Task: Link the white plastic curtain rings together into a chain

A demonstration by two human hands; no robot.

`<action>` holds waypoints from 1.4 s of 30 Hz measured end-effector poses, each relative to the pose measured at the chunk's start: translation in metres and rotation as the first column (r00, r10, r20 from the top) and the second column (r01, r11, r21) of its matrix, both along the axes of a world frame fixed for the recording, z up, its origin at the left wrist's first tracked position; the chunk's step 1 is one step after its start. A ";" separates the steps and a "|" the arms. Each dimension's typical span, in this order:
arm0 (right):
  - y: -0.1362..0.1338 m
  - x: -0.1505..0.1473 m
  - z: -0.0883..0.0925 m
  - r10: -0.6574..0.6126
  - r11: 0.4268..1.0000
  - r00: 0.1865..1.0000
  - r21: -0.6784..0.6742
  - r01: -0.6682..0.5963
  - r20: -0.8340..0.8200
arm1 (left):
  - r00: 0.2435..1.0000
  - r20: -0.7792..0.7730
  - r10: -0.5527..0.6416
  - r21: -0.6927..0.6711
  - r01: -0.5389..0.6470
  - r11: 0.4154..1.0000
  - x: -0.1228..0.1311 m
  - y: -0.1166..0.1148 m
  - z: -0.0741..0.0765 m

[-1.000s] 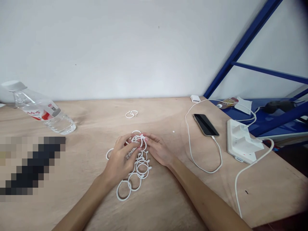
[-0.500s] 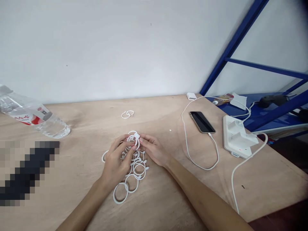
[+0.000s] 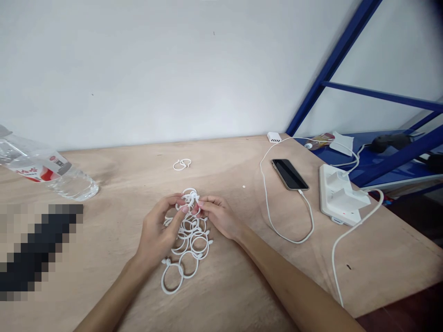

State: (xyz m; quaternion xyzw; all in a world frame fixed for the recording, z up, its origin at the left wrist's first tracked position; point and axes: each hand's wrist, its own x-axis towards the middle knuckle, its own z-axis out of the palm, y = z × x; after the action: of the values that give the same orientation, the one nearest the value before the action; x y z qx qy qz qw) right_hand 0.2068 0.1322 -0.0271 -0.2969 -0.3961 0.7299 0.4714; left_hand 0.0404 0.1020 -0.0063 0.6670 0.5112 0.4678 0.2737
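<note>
A chain of linked white plastic rings point(image 3: 200, 244), like curtain rings with small knobbed clasps, trails over the wooden table toward me. At its far end my left hand point(image 3: 161, 226) pinches a ring point(image 3: 190, 197) between thumb and fingers. Closed on the same small cluster from the other side is my right hand point(image 3: 221, 215), its thumb and fingertips by the clasp. My fingers partly cover which ring each hand grips. The nearest ring point(image 3: 162, 282) of the chain lies flat with its clasp at the upper left.
Two loose white rings point(image 3: 180, 168) lie farther back. On the left a plastic water bottle point(image 3: 74, 184) lies on its side, near a pixelated dark area. A phone point(image 3: 290, 174) on a white cable, a power strip point(image 3: 325, 193) and a white charger block point(image 3: 274, 137) occupy the right side.
My left hand has shifted slightly left and its fingers have drawn back, showing more of the rings beneath. The right hand stays at the cluster.
</note>
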 end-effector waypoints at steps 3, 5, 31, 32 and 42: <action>0.000 -0.001 0.001 -0.039 0.999 0.999 -0.007 0.039 0.012 | 0.999 0.007 0.051 -0.031 -0.051 0.998 -0.005 0.001 0.004; 0.000 -0.001 0.000 -0.066 0.998 0.997 -0.004 0.067 0.024 | 0.999 0.007 0.048 -0.055 -0.047 0.997 -0.007 0.002 0.006; 0.002 0.002 0.000 -0.043 0.996 0.986 -0.084 0.030 -0.158 | 1.000 -0.022 0.012 -0.142 -0.015 0.990 0.009 -0.003 0.000; 0.002 0.002 0.000 -0.034 0.997 0.986 -0.079 0.022 -0.161 | 0.999 -0.052 0.014 -0.133 -0.021 0.991 0.009 -0.003 0.002; -0.001 0.003 0.002 0.063 0.997 0.993 -0.026 -0.066 -0.102 | 0.999 0.012 0.052 -0.033 -0.052 0.998 0.007 -0.002 -0.007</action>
State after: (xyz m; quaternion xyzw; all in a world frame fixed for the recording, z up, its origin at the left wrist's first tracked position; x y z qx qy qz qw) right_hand 0.2094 0.1315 -0.0251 -0.2534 -0.3703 0.7647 0.4626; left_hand 0.0475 0.0999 -0.0137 0.6459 0.5342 0.4706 0.2755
